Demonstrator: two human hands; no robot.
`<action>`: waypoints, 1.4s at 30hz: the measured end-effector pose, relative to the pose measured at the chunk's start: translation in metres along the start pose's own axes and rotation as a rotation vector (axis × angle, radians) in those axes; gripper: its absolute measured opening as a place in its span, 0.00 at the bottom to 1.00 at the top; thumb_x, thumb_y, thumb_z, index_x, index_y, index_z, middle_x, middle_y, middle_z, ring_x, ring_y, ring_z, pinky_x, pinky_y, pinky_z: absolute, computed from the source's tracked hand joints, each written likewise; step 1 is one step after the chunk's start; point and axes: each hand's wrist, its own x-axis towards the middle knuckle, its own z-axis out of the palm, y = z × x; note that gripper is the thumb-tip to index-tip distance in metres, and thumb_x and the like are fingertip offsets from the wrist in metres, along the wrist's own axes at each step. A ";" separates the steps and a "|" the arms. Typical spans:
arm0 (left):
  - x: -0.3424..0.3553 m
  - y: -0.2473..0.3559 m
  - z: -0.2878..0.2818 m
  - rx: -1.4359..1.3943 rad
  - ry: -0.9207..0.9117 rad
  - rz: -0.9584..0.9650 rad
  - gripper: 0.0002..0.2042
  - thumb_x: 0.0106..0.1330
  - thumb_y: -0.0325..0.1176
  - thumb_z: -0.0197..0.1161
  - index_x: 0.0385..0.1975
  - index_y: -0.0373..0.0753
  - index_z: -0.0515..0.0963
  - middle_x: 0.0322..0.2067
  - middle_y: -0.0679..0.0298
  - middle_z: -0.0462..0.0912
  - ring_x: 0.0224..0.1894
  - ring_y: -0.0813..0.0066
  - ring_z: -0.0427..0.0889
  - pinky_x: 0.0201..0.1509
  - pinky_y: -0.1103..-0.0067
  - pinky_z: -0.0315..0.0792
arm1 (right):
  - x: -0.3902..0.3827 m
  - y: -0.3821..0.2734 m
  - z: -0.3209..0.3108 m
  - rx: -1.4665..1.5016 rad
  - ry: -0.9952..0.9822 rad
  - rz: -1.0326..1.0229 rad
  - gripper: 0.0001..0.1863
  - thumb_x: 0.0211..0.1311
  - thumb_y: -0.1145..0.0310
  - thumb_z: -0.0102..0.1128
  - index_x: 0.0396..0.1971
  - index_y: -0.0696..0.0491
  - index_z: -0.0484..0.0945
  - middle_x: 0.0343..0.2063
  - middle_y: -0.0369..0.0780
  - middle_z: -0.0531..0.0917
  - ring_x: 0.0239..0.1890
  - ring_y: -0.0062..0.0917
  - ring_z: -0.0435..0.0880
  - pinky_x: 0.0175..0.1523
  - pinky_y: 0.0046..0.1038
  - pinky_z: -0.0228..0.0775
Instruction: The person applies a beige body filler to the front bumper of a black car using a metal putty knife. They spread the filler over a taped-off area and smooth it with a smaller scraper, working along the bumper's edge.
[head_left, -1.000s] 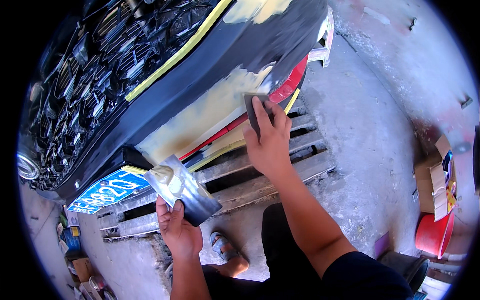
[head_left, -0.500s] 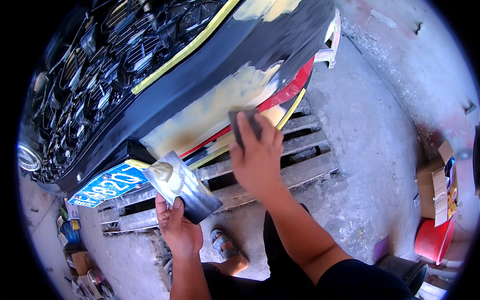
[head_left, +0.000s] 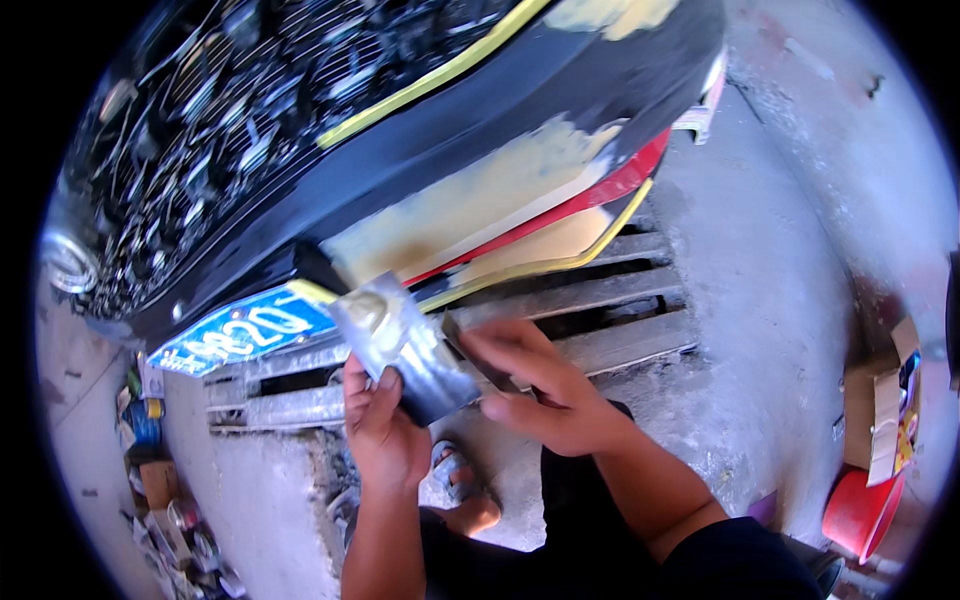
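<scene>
My left hand (head_left: 388, 435) grips a metal plate (head_left: 420, 370) carrying a blob of beige paste (head_left: 372, 310). My right hand (head_left: 560, 400) holds a thin dark spreader (head_left: 452, 332), edge-on beside the plate's right side; whether they touch I cannot tell. Above both hands is a dark car bumper (head_left: 390, 170) with beige filler patches (head_left: 470, 200), a red strip (head_left: 610, 188) and yellow tape (head_left: 430, 85). A blue license plate (head_left: 240, 330) sits at its lower left.
The bumper adjoins a black grille (head_left: 200, 140) over a wooden pallet (head_left: 620, 340). At right are a cardboard box (head_left: 865, 410) and red tub (head_left: 855, 515); at left, assorted clutter (head_left: 160, 480). A white stool (head_left: 695, 125) is behind the bumper. My sandalled foot shows below.
My right hand has left the filler patch, moving down with the spreader to the metal plate. The view has shifted, and the bumper appears higher and further right.
</scene>
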 end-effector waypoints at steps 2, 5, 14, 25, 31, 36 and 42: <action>-0.001 0.001 -0.001 0.068 0.037 0.030 0.19 0.67 0.21 0.53 0.58 0.38 0.66 0.55 0.59 0.75 0.57 0.68 0.74 0.65 0.70 0.64 | -0.017 0.004 0.000 0.053 -0.124 0.084 0.27 0.60 0.69 0.61 0.61 0.53 0.71 0.56 0.50 0.69 0.59 0.39 0.69 0.63 0.32 0.60; -0.003 0.008 0.003 0.058 0.018 0.072 0.19 0.68 0.20 0.52 0.58 0.37 0.66 0.54 0.59 0.76 0.56 0.70 0.75 0.64 0.72 0.65 | -0.034 0.017 -0.010 -0.483 -0.117 0.120 0.25 0.59 0.69 0.62 0.58 0.56 0.74 0.54 0.48 0.71 0.58 0.39 0.69 0.62 0.32 0.62; -0.022 -0.002 0.012 0.314 0.027 0.250 0.19 0.69 0.20 0.52 0.59 0.33 0.65 0.50 0.60 0.79 0.53 0.77 0.75 0.61 0.79 0.65 | -0.010 -0.024 0.000 -0.867 0.082 -0.129 0.23 0.53 0.62 0.67 0.51 0.49 0.79 0.51 0.42 0.72 0.52 0.42 0.70 0.55 0.42 0.66; -0.032 0.018 -0.015 0.512 0.016 0.483 0.20 0.70 0.21 0.51 0.62 0.33 0.62 0.55 0.57 0.75 0.57 0.74 0.74 0.63 0.76 0.64 | -0.024 0.013 -0.025 -0.006 -0.026 0.174 0.25 0.64 0.61 0.60 0.57 0.60 0.72 0.53 0.43 0.75 0.55 0.28 0.74 0.58 0.33 0.68; -0.042 0.053 -0.063 0.385 0.119 0.453 0.22 0.62 0.16 0.50 0.59 0.35 0.66 0.55 0.57 0.75 0.58 0.68 0.74 0.64 0.72 0.64 | -0.025 0.018 -0.015 0.610 -0.024 0.403 0.30 0.64 0.58 0.60 0.61 0.61 0.67 0.53 0.45 0.77 0.54 0.27 0.77 0.57 0.31 0.71; -0.028 0.108 -0.078 0.384 0.064 0.510 0.20 0.61 0.20 0.49 0.55 0.32 0.68 0.53 0.58 0.75 0.56 0.69 0.73 0.65 0.73 0.63 | -0.015 0.025 -0.001 0.669 -0.064 0.430 0.31 0.63 0.59 0.62 0.60 0.61 0.67 0.53 0.45 0.77 0.55 0.27 0.76 0.57 0.32 0.72; 0.033 0.145 -0.101 0.403 -0.007 0.616 0.20 0.62 0.23 0.49 0.56 0.32 0.68 0.52 0.58 0.75 0.56 0.71 0.73 0.64 0.74 0.63 | -0.001 0.022 0.014 0.594 -0.027 0.395 0.29 0.61 0.62 0.64 0.58 0.61 0.69 0.53 0.43 0.77 0.54 0.27 0.77 0.56 0.32 0.72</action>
